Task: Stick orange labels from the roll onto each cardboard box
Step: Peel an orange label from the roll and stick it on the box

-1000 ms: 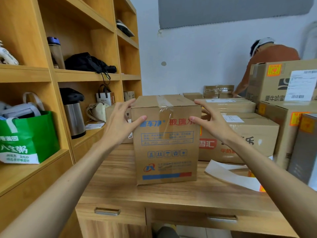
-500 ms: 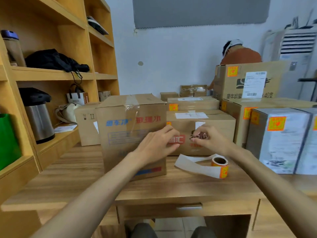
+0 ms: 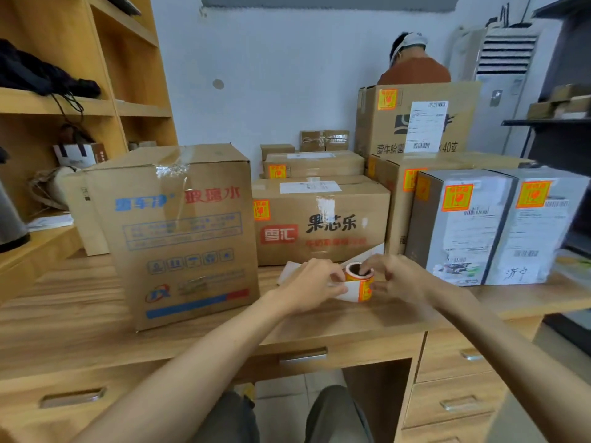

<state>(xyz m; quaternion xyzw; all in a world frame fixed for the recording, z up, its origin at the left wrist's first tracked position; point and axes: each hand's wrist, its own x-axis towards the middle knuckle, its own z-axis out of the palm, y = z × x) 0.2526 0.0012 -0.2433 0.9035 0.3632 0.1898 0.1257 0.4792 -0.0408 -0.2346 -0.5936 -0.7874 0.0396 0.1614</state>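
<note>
A roll of orange labels (image 3: 359, 279) stands on the wooden desk (image 3: 96, 314) between my hands. My left hand (image 3: 311, 282) pinches the white backing strip at the roll's left side. My right hand (image 3: 396, 276) grips the roll from the right, fingers curled round it. A tall cardboard box with blue and red print (image 3: 179, 231) stands to the left of my hands; I see no orange label on its front. Behind the roll lies a flat box (image 3: 319, 219) bearing an orange label (image 3: 261, 210).
Several labelled boxes stack at the back and right, among them two grey cartons (image 3: 499, 225). A person in an orange top (image 3: 412, 68) stands behind them. Wooden shelves (image 3: 64, 103) rise on the left. Desk drawers (image 3: 454, 356) sit below right.
Both hands left the tall box and came down to the label roll on the desk. The view swung right, so the box now stands to the left.
</note>
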